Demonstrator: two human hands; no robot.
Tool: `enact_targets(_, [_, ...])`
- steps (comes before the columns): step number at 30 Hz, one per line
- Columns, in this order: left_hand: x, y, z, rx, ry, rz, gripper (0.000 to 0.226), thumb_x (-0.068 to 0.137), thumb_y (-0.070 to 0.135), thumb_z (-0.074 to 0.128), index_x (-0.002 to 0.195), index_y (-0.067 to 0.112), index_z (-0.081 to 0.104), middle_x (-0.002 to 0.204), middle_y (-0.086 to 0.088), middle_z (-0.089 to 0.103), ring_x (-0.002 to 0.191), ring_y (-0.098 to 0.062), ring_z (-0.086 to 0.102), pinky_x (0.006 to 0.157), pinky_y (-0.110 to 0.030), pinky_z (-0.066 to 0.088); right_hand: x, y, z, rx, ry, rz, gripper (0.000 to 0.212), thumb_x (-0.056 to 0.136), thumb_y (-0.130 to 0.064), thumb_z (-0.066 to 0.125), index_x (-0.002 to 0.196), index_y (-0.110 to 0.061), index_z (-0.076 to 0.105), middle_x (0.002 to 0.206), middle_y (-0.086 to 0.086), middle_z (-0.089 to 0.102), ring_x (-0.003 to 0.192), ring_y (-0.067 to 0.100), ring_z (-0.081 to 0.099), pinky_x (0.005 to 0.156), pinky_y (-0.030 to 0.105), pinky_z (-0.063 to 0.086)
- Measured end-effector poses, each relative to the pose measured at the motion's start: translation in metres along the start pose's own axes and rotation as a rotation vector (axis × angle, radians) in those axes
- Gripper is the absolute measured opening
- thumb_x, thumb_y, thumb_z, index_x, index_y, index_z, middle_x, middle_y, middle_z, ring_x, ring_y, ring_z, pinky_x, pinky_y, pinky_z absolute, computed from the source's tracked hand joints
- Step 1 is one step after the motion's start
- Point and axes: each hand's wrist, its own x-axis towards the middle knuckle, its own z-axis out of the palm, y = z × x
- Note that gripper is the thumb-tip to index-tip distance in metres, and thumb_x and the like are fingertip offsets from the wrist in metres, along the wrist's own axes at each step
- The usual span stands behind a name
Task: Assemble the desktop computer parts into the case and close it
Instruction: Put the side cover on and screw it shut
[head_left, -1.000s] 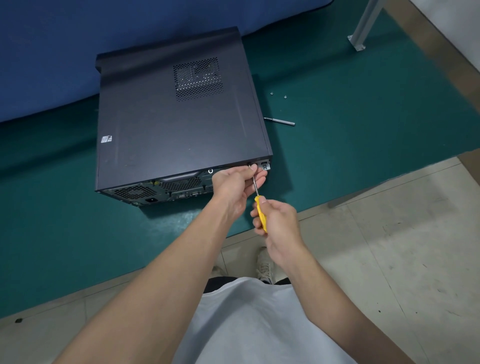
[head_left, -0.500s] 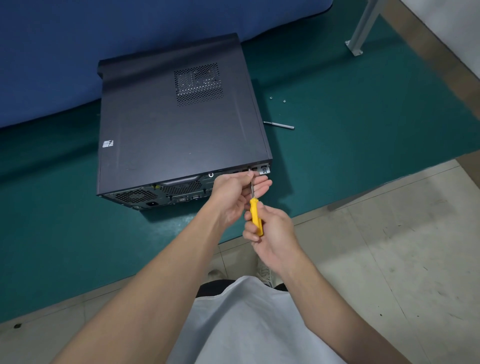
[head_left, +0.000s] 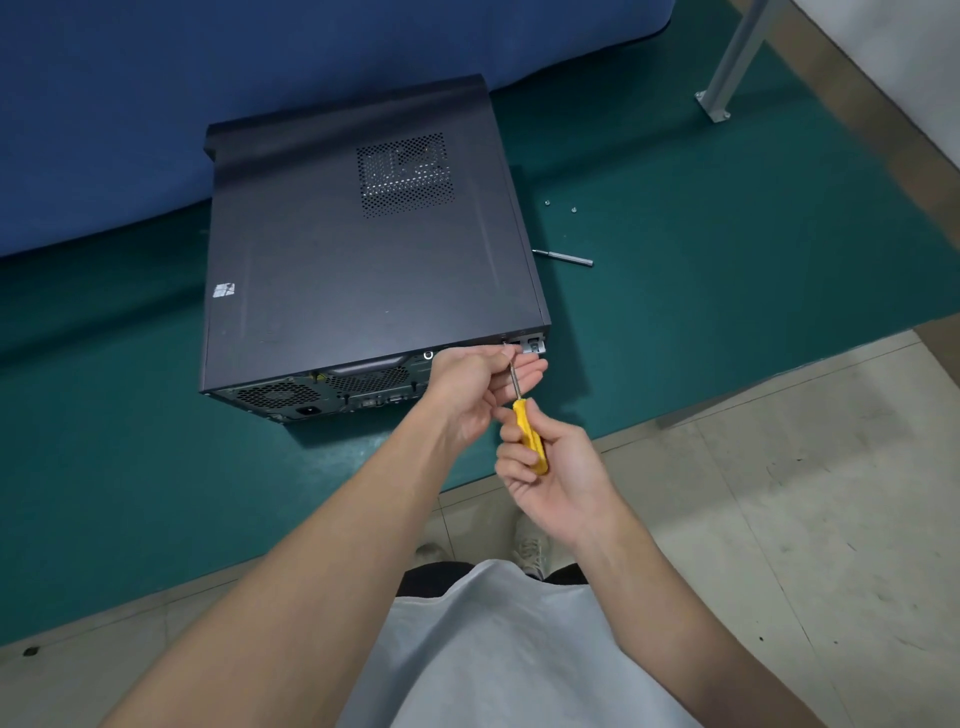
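A black desktop case (head_left: 363, 270) lies on its side on the green mat, side panel on, its rear ports facing me. My right hand (head_left: 550, 467) grips the yellow handle of a screwdriver (head_left: 527, 431). The thin shaft points up toward the case's rear top edge near the right corner. My left hand (head_left: 478, 384) pinches the shaft near its tip with thumb and fingers, right against the rear panel. Any screw at the tip is hidden by the fingers.
Two small screws (head_left: 560, 206) and a loose metal bit (head_left: 563, 256) lie on the green mat (head_left: 727, 270) right of the case. A blue cushion (head_left: 156, 78) runs along the back. A metal leg (head_left: 727, 67) stands at the upper right. Tiled floor (head_left: 779, 493) lies nearer me.
The screwdriver's handle has turned and shifted in my right hand's grip. My left hand stays at the shaft tip by the rear edge. The case has not moved.
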Motion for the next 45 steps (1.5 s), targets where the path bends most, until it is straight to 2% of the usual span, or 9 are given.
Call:
enact_targets(6, [-0.001,-0.006,0.005,-0.017,0.098,0.06,0.005,0.089,-0.011,0.058,0.093,-0.013,0.06,0.075,-0.023,0.069,0.068,-0.029,0.073,0.062,-0.029,0.06,0.005,0.014,-0.004,-1.458,0.53,-0.715,0.029,0.1,-0.03,0.045,0.086,-0.008,0.059,0.076,0.006,0.066,0.073,0.027,0.056,0.068,0.036,0.042])
enact_targets(12, [0.001,-0.001,0.003,-0.011,0.027,0.002,0.01,0.092,-0.012,0.051,0.09,-0.011,0.06,0.08,-0.024,0.07,0.073,-0.03,0.073,0.067,-0.032,0.061,0.005,-0.004,-0.005,-0.046,0.096,-0.032,0.031,0.101,-0.023,0.042,0.086,0.0,0.056,0.059,0.003,0.045,0.038,0.007,0.03,0.033,0.019,0.023])
enact_targets(19, [0.003,-0.005,0.005,-0.062,0.102,0.047,0.008,0.084,-0.015,0.062,0.092,-0.012,0.06,0.073,-0.022,0.07,0.068,-0.028,0.073,0.059,-0.027,0.058,0.008,0.011,-0.009,-1.5,0.51,-0.786,0.023,0.098,-0.029,0.05,0.09,-0.01,0.06,0.073,0.003,0.063,0.065,0.021,0.048,0.06,0.03,0.029])
enact_targets(26, [0.005,0.001,-0.003,0.01,-0.01,-0.027,0.008,0.093,-0.007,0.053,0.092,-0.01,0.06,0.078,-0.024,0.071,0.075,-0.031,0.073,0.063,-0.03,0.06,0.007,0.0,-0.004,0.078,0.033,-0.033,0.029,0.1,-0.02,0.043,0.085,0.001,0.057,0.058,0.003,0.047,0.035,0.005,0.028,0.031,0.017,0.021])
enact_targets(32, [0.005,-0.005,0.002,-0.036,0.054,0.024,0.004,0.089,-0.009,0.06,0.09,-0.012,0.061,0.074,-0.023,0.07,0.07,-0.03,0.073,0.061,-0.028,0.059,0.004,0.017,0.0,-1.353,0.503,-0.824,0.024,0.098,-0.03,0.051,0.09,-0.008,0.059,0.07,-0.003,0.055,0.058,0.01,0.042,0.055,0.022,0.024])
enact_targets(34, [0.005,-0.006,0.001,-0.032,0.049,0.027,0.004,0.088,-0.009,0.061,0.09,-0.012,0.062,0.075,-0.023,0.071,0.072,-0.03,0.073,0.062,-0.029,0.059,0.01,0.017,0.002,-1.483,0.545,-0.875,0.027,0.101,-0.024,0.043,0.089,-0.005,0.058,0.074,0.005,0.057,0.065,0.018,0.039,0.058,0.026,0.019])
enact_targets(37, [0.005,-0.002,-0.001,-0.022,0.023,0.012,0.008,0.09,-0.003,0.061,0.091,-0.011,0.06,0.081,-0.025,0.07,0.074,-0.031,0.073,0.063,-0.031,0.06,0.015,0.013,0.004,-1.297,0.521,-0.703,0.034,0.102,-0.025,0.039,0.076,-0.007,0.051,0.065,0.006,0.052,0.059,0.021,0.038,0.059,0.032,0.026])
enact_targets(41, [0.004,0.003,-0.006,-0.021,-0.02,-0.033,0.04,0.087,0.024,0.071,0.102,-0.012,0.059,0.094,-0.027,0.071,0.086,-0.032,0.073,0.067,-0.031,0.06,0.014,0.01,0.007,-0.403,0.187,-0.343,0.032,0.103,-0.023,0.042,0.078,-0.004,0.05,0.053,0.0,0.032,0.037,0.007,0.019,0.035,0.019,0.016])
enact_targets(45, [0.005,0.007,-0.004,-0.032,-0.006,-0.099,0.06,0.09,0.045,0.063,0.107,-0.012,0.058,0.093,-0.025,0.072,0.084,-0.031,0.073,0.065,-0.034,0.06,0.011,0.006,0.005,-0.61,0.228,-0.408,0.035,0.101,-0.03,0.044,0.079,-0.005,0.053,0.057,0.005,0.042,0.039,0.012,0.029,0.037,0.023,0.024])
